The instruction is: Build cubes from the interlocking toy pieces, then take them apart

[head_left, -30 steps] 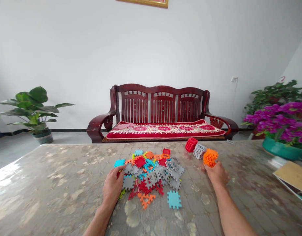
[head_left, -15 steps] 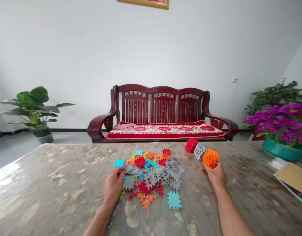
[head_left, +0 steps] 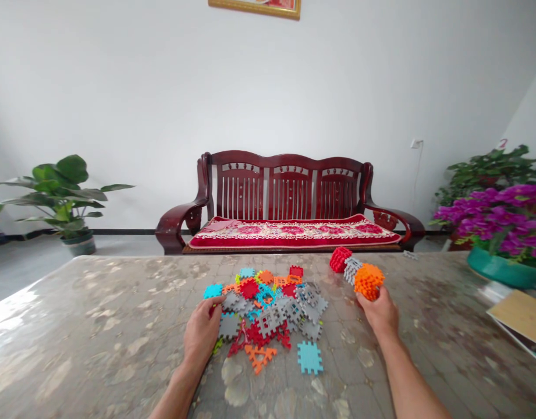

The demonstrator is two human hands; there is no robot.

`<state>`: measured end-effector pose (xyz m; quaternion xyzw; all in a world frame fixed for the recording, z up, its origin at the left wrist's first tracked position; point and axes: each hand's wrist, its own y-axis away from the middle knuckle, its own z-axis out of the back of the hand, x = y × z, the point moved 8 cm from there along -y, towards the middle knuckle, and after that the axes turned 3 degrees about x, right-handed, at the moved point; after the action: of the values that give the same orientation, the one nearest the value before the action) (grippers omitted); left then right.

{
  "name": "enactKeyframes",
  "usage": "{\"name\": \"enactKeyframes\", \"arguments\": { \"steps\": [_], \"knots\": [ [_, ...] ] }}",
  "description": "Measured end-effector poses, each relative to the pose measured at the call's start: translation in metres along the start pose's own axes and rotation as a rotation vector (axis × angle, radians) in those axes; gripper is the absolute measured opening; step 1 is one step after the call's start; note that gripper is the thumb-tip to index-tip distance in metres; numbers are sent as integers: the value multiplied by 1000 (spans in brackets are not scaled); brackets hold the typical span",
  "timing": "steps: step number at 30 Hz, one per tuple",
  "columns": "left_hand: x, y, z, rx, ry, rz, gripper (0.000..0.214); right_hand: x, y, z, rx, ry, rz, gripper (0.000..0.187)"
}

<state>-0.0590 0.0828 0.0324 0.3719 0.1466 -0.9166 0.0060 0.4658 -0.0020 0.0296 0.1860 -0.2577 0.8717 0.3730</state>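
On the table lies a pile of interlocking plastic tiles (head_left: 272,314) with notched edges, in grey, red, orange, blue and green. My left hand (head_left: 202,329) rests at the pile's left side, fingers bent and thumb apart from the index finger, touching a grey tile (head_left: 236,302). At the right, my right hand (head_left: 382,314) grips a stack of orange tiles (head_left: 369,280) by its near side. Just beyond that stack is a grey stack (head_left: 351,270), with a red stack (head_left: 340,259) behind it, forming a slanting row. A single blue tile (head_left: 310,357) lies apart, nearest me.
The table (head_left: 97,349) has a patterned, shiny cover. To the right are a teal pot (head_left: 503,269) of purple flowers and a box or book (head_left: 518,317). A small grey piece (head_left: 410,255) lies near the far edge. Behind stands a wooden bench (head_left: 289,192).
My right hand has shifted slightly left with the orange stack, bringing it against or very close to the grey stack. My left hand has stayed in place.
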Motion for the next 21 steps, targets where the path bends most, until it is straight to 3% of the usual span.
{"name": "enactKeyframes", "arguments": {
  "steps": [11, 21],
  "knots": [
    [1, 1, -3, -11, 24, -31, 33, 34, 13, -5, -60, -159, 185, 64],
    [-20, 7, 3, -75, 53, -174, 34, 71, 35, -5, -133, -106, 423, 59]
  ]
}}
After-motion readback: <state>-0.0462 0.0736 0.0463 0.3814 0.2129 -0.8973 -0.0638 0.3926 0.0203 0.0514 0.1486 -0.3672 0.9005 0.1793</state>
